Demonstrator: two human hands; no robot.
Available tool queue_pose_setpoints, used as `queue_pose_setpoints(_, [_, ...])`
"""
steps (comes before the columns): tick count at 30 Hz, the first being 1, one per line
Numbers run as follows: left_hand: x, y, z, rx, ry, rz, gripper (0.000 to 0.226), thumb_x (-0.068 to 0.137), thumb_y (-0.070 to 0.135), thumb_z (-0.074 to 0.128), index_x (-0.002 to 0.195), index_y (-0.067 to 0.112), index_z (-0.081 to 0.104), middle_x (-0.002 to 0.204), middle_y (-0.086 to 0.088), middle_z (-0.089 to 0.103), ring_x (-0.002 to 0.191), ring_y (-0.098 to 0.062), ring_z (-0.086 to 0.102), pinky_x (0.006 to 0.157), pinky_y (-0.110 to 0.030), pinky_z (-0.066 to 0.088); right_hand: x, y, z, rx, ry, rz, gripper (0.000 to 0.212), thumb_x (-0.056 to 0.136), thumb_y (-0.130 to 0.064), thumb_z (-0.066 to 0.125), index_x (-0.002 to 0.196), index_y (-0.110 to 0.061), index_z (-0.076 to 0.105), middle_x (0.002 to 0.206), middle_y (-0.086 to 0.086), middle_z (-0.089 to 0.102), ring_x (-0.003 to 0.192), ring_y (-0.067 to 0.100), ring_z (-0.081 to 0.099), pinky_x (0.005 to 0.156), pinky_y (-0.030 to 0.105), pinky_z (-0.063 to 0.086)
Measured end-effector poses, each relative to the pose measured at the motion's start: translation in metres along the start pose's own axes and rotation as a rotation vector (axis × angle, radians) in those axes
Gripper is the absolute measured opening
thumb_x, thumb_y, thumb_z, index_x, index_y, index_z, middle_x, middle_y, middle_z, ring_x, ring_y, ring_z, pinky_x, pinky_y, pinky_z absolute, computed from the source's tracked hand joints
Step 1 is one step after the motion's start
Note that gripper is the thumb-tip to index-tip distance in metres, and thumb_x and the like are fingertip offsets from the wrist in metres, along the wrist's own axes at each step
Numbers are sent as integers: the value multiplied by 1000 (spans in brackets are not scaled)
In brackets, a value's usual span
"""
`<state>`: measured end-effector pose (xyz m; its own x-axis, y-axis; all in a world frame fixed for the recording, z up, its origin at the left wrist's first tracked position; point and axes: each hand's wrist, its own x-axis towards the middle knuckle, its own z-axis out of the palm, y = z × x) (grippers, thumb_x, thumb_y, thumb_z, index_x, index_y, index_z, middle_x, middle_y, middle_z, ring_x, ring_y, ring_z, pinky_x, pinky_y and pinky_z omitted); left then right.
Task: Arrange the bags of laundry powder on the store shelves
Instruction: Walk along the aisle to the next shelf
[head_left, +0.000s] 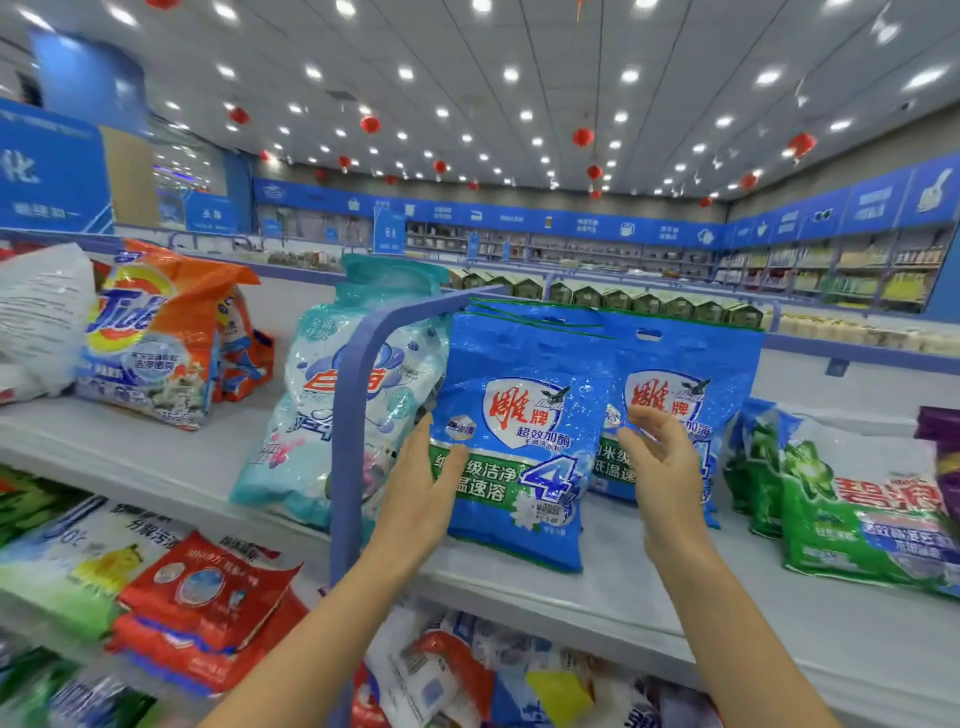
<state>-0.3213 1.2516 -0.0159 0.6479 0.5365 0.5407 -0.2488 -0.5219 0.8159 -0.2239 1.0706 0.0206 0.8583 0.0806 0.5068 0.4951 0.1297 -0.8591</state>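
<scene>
**Two hands at a blue bag on the top shelf**

The left grip (421, 488) holds the left edge of the front blue bag (519, 415), thumb laid across its face and fingers straight along its side. The right grip (662, 467) is half open, its fingers loosely curled and holding nothing; whether they touch the bag cannot be told.

The bag is glossy, crinkled plastic and stands upright on the pale shelf (675, 587), just right of the curved blue rail (358, 395). A second blue bag (691, 353) with a slot handle stands further right of the rail, partly hidden by the first. A shiny teal bag (311, 395) leans left of the rail, which crosses it. Far right of the rail lies a green bag (857, 509), blurred. Well left of the rail sits an orange bag (150, 332).
</scene>
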Motion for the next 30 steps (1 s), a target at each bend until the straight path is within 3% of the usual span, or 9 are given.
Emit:
queue_pose_setpoints(2, [-25,3,-27,-33,2,19,30,96,23,51,126,26,48,125,21,52,112,14,48,97,-9,37,-19,-9,-4,40,-57,-60,19,92,-4,53,89,-21,61,91,-10,66,81,-6,60,68,10,47])
queue_pose_setpoints(5, [-62,5,-84,-112,64,7,14,88,23,58,101,24,63,97,7,71,93,2,64,83,-13,47,-51,-20,0,159,-175,-87,26,93,-3,50,81,-20,66,71,-6,69,69,6,64,65,14,52])
queue_pose_setpoints(8, [-96,4,-149,-107,157,3,19,82,26,55,92,15,66,82,-4,73,76,-11,69,73,-18,53,-88,-29,15,226,-305,-78,18,86,-25,55,77,-25,70,66,-1,66,60,9,61,58,17,52])
queue_pose_setpoints(12, [-145,-12,-239,14,377,-11,18,85,23,50,89,16,66,75,2,72,68,-6,66,65,-14,52,-134,-29,50,256,-426,4,23,76,-42,58,78,-22,70,62,-1,63,56,10,57,53,18,49])
queue_pose_setpoints(14, [-173,-27,-283,51,516,-43,20,89,25,49,83,27,68,71,8,70,66,-2,63,64,-12,50,-153,-22,72,274,-462,31,20,83,-32,54,74,-25,70,60,-2,63,54,8,56,52,15,48])
queue_pose_setpoints(19, [-228,-68,-387,99,695,-174,41,98,13,42,80,34,71,67,9,67,61,-3,60,59,-12,49,-199,-1,147,265,-493,114,48,95,-7,40,66,-30,70,55,-7,63,49,3,57,52,11,48])
queue_pose_setpoints(22, [-236,-89,-451,129,742,-230,44,99,10,39,79,31,71,66,9,67,59,-3,60,58,-11,49,-226,4,212,262,-532,116,51,96,-3,38,66,-29,70,54,-6,62,48,4,56,52,11,47])
queue_pose_setpoints(26, [-231,-107,-543,193,754,-338,29,101,5,32,89,7,58,62,8,65,57,-5,58,57,-12,47,-256,11,299,306,-537,126,47,98,-3,37,70,-26,68,57,-5,62,50,4,55,54,11,47])
queue_pose_setpoints(30, [-205,-125,-626,88,757,-562,38,102,3,20,82,21,46,40,-2,56,34,-4,49,39,-11,38,-270,21,366,285,-538,150,41,100,-10,37,77,-25,67,62,-4,62,56,7,56,57,13,50])
